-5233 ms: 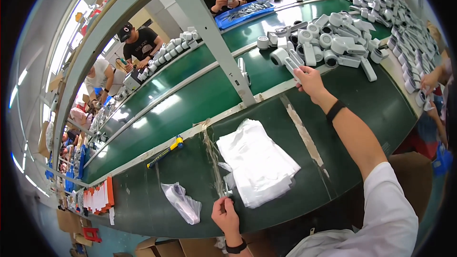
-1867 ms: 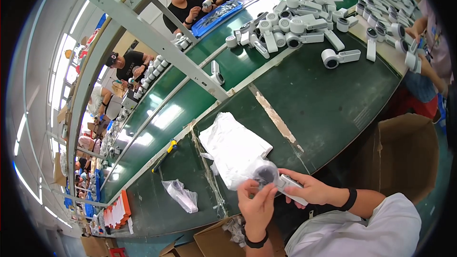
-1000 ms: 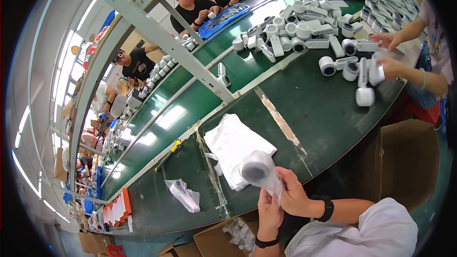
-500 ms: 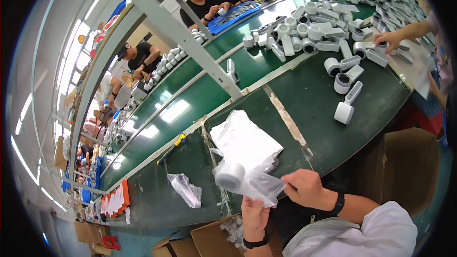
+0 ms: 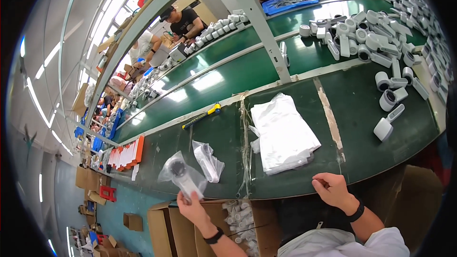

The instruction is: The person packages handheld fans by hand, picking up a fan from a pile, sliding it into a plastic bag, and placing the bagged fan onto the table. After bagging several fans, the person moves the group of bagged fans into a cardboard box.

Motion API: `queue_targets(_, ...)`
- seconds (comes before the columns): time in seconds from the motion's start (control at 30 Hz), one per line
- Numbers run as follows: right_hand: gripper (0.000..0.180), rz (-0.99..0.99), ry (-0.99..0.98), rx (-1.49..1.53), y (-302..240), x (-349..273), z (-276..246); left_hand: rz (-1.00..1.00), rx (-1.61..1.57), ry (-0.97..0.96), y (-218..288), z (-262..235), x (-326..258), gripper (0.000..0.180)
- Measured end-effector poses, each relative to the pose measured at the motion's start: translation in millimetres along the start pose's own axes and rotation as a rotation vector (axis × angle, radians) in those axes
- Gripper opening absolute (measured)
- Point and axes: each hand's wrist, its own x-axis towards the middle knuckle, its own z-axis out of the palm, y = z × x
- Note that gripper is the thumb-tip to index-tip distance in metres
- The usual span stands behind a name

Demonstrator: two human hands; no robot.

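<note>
My left hand point(image 5: 194, 212) grips the handle end of a white round-headed handheld device point(image 5: 180, 169) inside a clear plastic bag, held over the table's front edge. Another bagged device point(image 5: 208, 162) lies just beyond it. My right hand point(image 5: 334, 191) hovers by the table edge, its fingers curled with nothing visible in them. Between the hands, farther in, a stack of white plastic bags point(image 5: 284, 135) rests on the dark green table point(image 5: 300, 83). To the right, an unbagged device point(image 5: 384, 127) lies on its own.
A large heap of devices point(image 5: 366, 38) covers the far right. A yellow-and-dark hand tool point(image 5: 202, 116) lies left of the stack. Orange boxes point(image 5: 128, 154) stand at the left end. An open carton point(image 5: 262, 223) below holds bagged devices. Co-workers point(image 5: 185, 21) sit across the conveyor point(image 5: 204, 83).
The bagged device has moved left in my left hand, away from the bag stack. My right hand has let go of the bag and moved apart. The view has shifted left.
</note>
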Motion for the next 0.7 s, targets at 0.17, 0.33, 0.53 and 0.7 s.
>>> queue_targets(0.17, 0.011, 0.027, 0.002, 0.013, -1.7, 1.2, 2.0, -0.073, 0.259, 0.044, -52.4, 0.6, 48.5, 0.047)
queue_targets(0.33, 0.008, -0.157, 0.060, -0.134, 2.3, 1.3, -1.2, 0.157, 0.561, 0.037, -74.0, 34.8, 46.1, 0.049)
queue_targets(0.53, 0.011, -0.089, 0.087, -0.035, -25.7, -4.6, -48.0, 0.490, 0.795, 0.066, -100.3, 5.1, 67.6, 0.040)
queue_targets(0.7, 0.017, -0.255, 0.506, -0.706, -41.7, 26.5, -151.3, 0.859, 0.658, 0.016, 32.8, 38.2, -2.1, 0.029)
